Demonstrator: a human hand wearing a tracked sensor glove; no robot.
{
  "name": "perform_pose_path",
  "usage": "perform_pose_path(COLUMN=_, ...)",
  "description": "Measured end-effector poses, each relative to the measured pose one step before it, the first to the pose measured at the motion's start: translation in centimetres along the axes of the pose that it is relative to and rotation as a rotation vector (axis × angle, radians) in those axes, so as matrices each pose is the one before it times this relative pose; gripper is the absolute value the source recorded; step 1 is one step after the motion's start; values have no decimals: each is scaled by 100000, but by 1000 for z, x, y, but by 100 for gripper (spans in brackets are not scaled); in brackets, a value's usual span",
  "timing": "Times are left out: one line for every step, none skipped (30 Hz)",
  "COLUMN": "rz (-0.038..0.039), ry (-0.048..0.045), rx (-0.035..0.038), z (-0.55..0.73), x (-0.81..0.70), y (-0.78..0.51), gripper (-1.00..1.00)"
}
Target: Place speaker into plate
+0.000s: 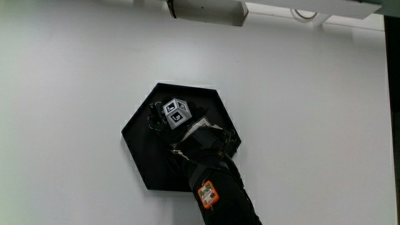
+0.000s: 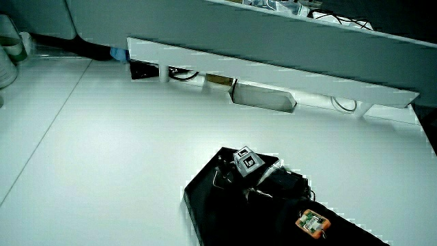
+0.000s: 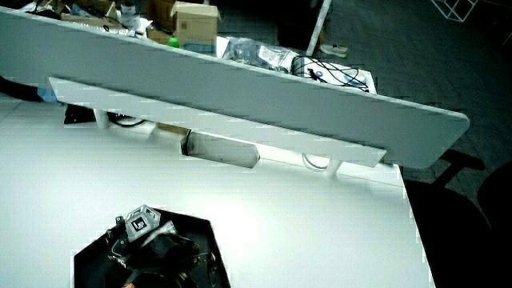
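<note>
The hand sits low over the black hexagonal plate, which lies on the white counter roughly midway between its edges, with the forearm reaching in from the person's edge. The patterned cube on the glove's back marks the hand in the main view and in both side views. The speaker cannot be made out: black glove, black plate and anything dark under the palm merge, so I cannot tell whether the grip is closed on it or has let go. By the look of it, this is the setting-down step. The next move calls for releasing cleanly inside the plate's rim and lifting straight up without dragging the plate.
</note>
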State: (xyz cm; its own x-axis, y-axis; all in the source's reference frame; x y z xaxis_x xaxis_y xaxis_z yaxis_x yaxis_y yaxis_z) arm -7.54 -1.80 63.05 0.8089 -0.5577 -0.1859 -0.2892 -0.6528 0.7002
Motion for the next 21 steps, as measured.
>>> perform_pose_path(rz=852, ry=324, rx=-2377, z=-418, x=-298, y=476, gripper=0)
perform_pose_path(rz=-430, ry=-662, rx=-3149, z=-516, x=-389, y=508, gripper=0)
perform_pose_path(rz=1300, ry=774, rx=1020, z=-166, x=-330, y=20, gripper=0)
perform_pose_path(rz=2165, ry=3119, rx=1309, z=-366, x=-314, y=103, gripper=0)
perform_pose_path(rz=-2325, ry=-465, rx=1379, z=101, x=56, y=-753, gripper=0)
perform_pose_path(rz=-2389, ry=-1205, rx=-3266, z=-562, x=-19, y=68, gripper=0)
perform_pose_path(rz=-1512, ry=19, rx=-611, z=-358, x=252, y=-154, gripper=0)
perform_pose_path(rz=-1512, ry=19, rx=-611, z=-359, x=254, y=-148, gripper=-7)
perform_pose_path(rz=386, ry=974, rx=-1901, z=-239, x=388, y=-128, gripper=-14)
perform_pose_path(rz=2939, ry=2782, rx=-1023, z=-369, x=202, y=243, gripper=-21)
perform_pose_path(rz=2503, ry=415, rx=-1853, z=-299, x=98, y=229, gripper=-29)
perform_pose_path(rz=-73, ry=-1398, rx=-75, z=32, x=121, y=-128, gripper=-36)
perform_pose_path(rz=157, ry=1177, rx=1807, z=120, x=170, y=-302, gripper=-43)
perform_pose_path(rz=1787, ry=1833, rx=1826, z=-74, x=10, y=-102, gripper=-50)
perform_pose_path(rz=-219, ry=721, rx=622, z=-82, x=21, y=-130, gripper=-57)
perform_pose_path(rz=1115, ry=1342, rx=738, z=-62, x=-7, y=-176, gripper=-64)
perform_pose_path(rz=1469, ry=2155, rx=2815, z=48, x=-8, y=-359, gripper=-71)
perform_pose_path(rz=1364, ry=2226, rx=-28, z=-410, x=-113, y=-16, gripper=-79)
perform_pose_path(rz=1331, ry=1869, rx=4337, z=-59, x=-52, y=-569, gripper=-86)
perform_pose_path(rz=-1313, ry=866, rx=2663, z=-229, x=83, y=-479, gripper=-93)
perform_pose_path(rz=-2619, ry=1002, rx=3245, z=218, x=328, y=-837, gripper=-100)
